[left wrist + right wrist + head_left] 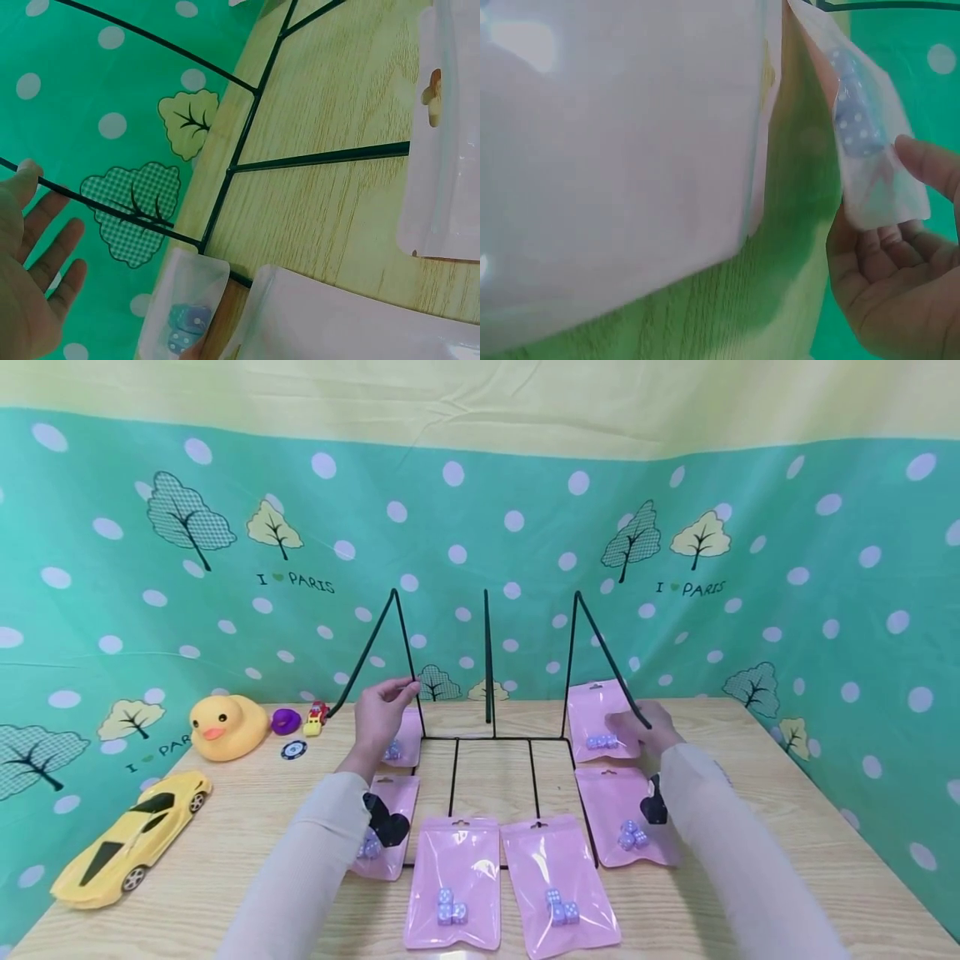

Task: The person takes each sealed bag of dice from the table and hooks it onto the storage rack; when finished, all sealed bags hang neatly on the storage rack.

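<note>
At opposite rack [489, 693] edges — open room between — left hand [381, 717] pinches rod [120, 211], right hand [657, 732] pink pouch [594, 714].

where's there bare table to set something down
Bare wood shows inside the black wire rack, behind the front pink dice pouches; between the yellow toy sports car and left sleeve; and right of the right sleeve. More pouches crowd the rack's sides; toys crowd back left.

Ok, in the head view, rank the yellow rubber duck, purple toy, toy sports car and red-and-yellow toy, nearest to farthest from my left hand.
1. Red-and-yellow toy, left of your left hand
2. Purple toy, further left
3. Yellow rubber duck, left of that
4. Toy sports car, nearer the camera
</note>
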The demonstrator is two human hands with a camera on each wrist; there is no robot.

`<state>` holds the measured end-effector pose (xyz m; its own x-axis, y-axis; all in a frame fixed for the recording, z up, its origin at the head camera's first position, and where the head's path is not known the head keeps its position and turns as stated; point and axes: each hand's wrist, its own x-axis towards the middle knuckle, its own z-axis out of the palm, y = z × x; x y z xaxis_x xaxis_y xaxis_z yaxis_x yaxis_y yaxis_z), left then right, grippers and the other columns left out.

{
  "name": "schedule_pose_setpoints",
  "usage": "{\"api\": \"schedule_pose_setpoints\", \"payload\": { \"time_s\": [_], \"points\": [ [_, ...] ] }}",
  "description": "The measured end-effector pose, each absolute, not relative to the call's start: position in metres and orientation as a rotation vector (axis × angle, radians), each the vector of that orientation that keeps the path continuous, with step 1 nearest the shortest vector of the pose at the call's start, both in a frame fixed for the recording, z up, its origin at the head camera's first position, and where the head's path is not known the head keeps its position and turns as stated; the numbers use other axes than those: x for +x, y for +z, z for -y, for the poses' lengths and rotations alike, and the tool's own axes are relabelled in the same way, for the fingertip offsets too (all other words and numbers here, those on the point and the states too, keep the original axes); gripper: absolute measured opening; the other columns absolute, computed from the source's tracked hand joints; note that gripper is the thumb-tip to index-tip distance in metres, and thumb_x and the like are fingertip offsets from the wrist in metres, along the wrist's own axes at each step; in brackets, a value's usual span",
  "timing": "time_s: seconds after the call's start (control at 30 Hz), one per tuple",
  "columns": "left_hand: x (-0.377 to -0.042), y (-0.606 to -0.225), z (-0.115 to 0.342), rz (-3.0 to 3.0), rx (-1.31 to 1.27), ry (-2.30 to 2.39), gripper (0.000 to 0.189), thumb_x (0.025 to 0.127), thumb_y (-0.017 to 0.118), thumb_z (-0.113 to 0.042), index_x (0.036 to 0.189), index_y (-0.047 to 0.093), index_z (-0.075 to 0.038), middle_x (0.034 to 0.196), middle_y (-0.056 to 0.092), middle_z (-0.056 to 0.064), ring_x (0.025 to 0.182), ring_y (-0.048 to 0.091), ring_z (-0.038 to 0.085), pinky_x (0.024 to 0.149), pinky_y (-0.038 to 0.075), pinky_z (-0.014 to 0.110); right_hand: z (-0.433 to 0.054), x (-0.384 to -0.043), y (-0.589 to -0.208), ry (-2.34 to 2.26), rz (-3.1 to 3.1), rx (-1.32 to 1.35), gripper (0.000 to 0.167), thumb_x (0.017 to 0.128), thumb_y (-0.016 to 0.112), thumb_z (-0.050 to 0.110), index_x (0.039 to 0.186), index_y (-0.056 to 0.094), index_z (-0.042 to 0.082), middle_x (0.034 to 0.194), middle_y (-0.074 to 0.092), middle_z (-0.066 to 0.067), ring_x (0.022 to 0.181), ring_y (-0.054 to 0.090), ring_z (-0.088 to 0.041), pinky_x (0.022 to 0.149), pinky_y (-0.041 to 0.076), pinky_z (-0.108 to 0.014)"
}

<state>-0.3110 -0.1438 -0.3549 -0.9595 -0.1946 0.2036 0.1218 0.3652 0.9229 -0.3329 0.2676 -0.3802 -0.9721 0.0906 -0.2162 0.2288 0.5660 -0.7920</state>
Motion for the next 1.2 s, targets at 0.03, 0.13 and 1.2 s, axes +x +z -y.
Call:
{"api": "schedule_pose_setpoints", "payload": {
  "time_s": [0.03,0.13,1.2],
  "points": [
    [-0.311,-0.355,0.144,2.361,0.064,-1.625,0.033,0.101,0.066,-0.026,0.128,0.07,-0.007,0.128,0.069,0.015,0.123,0.06,0.03,0.106,0.046,0.046,-0.268,-0.33,-0.378,-1.376,-2.668,0.218,0.043,0.097,0.062,0.028,0.12,0.059,-0.009,0.121,0.061,-0.027,0.115,0.055,-0.043,0.099,0.045,-0.056],
    [-0.312,-0.355,0.144,2.376,0.068,-1.621,0.033,0.102,0.066,-0.027,0.128,0.07,-0.007,0.129,0.068,0.015,0.124,0.059,0.031,0.107,0.046,0.046,-0.267,-0.322,-0.371,-1.363,-2.713,0.139,0.034,0.098,0.063,0.027,0.105,0.064,-0.007,0.107,0.066,-0.02,0.103,0.06,-0.035,0.088,0.051,-0.044],
    [-0.304,-0.347,0.143,2.413,0.102,-1.617,0.033,0.103,0.064,-0.026,0.13,0.069,-0.007,0.133,0.066,0.015,0.127,0.057,0.031,0.109,0.045,0.046,-0.285,-0.298,-0.339,-1.491,-2.575,0.031,0.049,0.106,0.053,0.025,0.14,0.05,-0.011,0.141,0.051,-0.031,0.128,0.051,-0.043,0.106,0.046,-0.053]
  ]
}}
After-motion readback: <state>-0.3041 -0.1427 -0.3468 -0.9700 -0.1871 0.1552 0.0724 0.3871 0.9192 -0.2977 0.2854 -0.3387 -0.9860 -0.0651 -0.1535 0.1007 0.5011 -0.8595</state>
